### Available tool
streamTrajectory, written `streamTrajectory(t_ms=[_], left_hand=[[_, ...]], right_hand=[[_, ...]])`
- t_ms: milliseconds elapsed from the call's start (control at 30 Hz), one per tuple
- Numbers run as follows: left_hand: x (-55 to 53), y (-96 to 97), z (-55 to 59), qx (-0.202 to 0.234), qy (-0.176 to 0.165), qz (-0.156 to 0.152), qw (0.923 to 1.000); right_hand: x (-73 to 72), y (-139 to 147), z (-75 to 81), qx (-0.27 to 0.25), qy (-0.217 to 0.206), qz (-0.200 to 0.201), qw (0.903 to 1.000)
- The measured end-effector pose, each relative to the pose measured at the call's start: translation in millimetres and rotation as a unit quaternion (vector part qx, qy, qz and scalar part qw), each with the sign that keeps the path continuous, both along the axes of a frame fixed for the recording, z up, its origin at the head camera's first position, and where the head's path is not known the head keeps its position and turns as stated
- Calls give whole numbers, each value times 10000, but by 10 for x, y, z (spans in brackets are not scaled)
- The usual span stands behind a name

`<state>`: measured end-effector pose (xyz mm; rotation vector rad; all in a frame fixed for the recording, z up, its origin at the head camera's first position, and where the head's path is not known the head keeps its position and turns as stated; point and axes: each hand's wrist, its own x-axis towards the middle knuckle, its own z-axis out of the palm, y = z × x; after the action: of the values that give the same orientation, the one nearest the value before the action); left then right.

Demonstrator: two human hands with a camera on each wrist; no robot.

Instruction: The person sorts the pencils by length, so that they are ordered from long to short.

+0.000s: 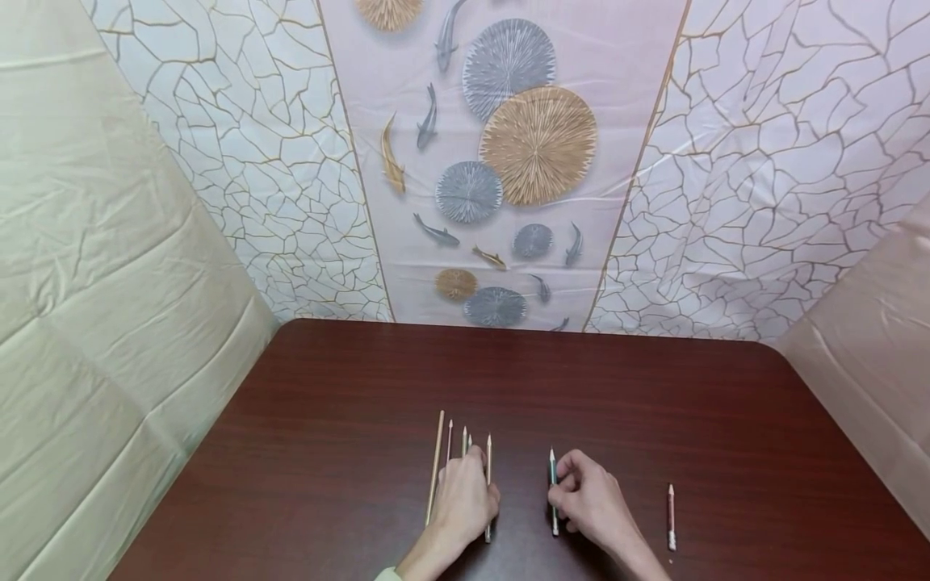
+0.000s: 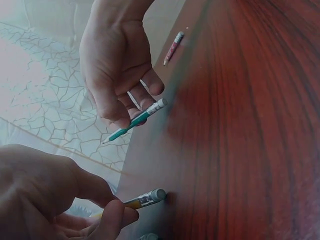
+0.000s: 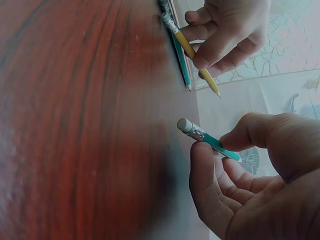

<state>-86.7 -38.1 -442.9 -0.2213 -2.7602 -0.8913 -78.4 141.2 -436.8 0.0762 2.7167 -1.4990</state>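
Note:
My left hand [image 1: 462,496] pinches a yellow pencil [image 3: 187,46] with a metal ferrule and eraser, its tip facing the back of the table. To the right, my right hand [image 1: 594,502] holds a green pencil [image 1: 555,492] between thumb and fingers, also tip away from me, its white eraser [image 3: 184,125] toward me. Beside and partly under the left hand lie several more pencils: a long, light wood-coloured one [image 1: 436,464] at the far left, a reddish one [image 1: 450,436] next to it, and a green one [image 3: 181,62]. The left hand hides parts of these.
A short dark red pencil [image 1: 672,516] with a white eraser lies on the table to the right of my right hand, with a tiny pale crumb [image 1: 670,561] near it. The dark wood table [image 1: 349,420] meets a patterned cloth wall [image 1: 494,242] behind.

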Motion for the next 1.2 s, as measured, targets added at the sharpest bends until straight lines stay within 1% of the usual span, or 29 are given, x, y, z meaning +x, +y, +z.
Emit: streamTrajectory(t_ms=[133,233,367,500,733,1000,1200], left_hand=[[8,1,-17,-129,293,-53,9995],[9,6,-29,-169,361,-2,9992],[13,14,-41,-203,221,100,9995],[23,14,-47,-244,102,91,9996],[22,7,-63,-336,193,-23,9992],[13,19,-90,-547,285,9,9981],[13,28,-93,-671,212,55,9975]], right_hand=[[1,-4,-8,59,25,-34,10000],[-1,-5,-13,118,67,-66,9999],[0,-9,-12,112,73,-62,9999],[3,-12,-13,97,59,-45,9999],[6,-25,-28,98,34,-11,9999],[4,-35,-34,124,13,1,9999],[5,-38,-31,109,-11,1,9999]])
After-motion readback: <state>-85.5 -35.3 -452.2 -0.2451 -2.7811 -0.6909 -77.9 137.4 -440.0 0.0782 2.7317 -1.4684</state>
